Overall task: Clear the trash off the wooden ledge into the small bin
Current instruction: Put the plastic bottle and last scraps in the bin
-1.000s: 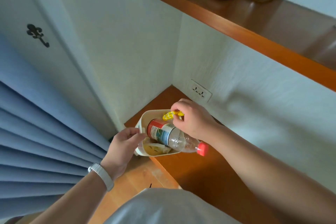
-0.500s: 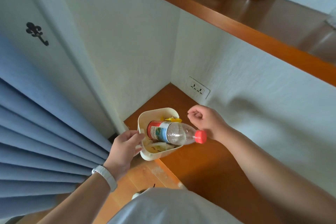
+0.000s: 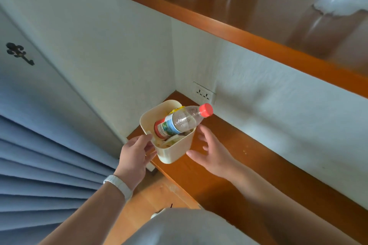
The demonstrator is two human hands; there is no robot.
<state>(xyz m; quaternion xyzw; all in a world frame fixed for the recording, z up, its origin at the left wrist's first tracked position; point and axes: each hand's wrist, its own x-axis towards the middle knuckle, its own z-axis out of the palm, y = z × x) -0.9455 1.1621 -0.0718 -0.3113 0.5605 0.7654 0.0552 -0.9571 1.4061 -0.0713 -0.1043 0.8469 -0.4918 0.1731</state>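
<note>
Gripping the near-left rim of the small bin (image 3: pixel 175 152), the left hand (image 3: pixel 135 155) curls its fingers over the edge, with a white wristband (image 3: pixel 119 184) on the wrist. The bin is in the middle of the frame, at the left end of the lower wooden ledge (image 3: pixel 229 175); whether its base rests on the wood I cannot tell. A clear plastic bottle (image 3: pixel 181 122) lies tilted inside, its red cap (image 3: pixel 206 110) poking over the far-right rim, with a yellow wrapper (image 3: pixel 176 109) behind it and pale scraps beneath. The right hand (image 3: pixel 213 155) is relaxed, fingers spread, holding nothing, just beside the bin's right wall. A wall socket (image 3: pixel 204 93) sits above the ledge, a blue curtain (image 3: pixel 39 165) fills the lower left, and an upper shelf (image 3: pixel 249 20) crosses the top right
</note>
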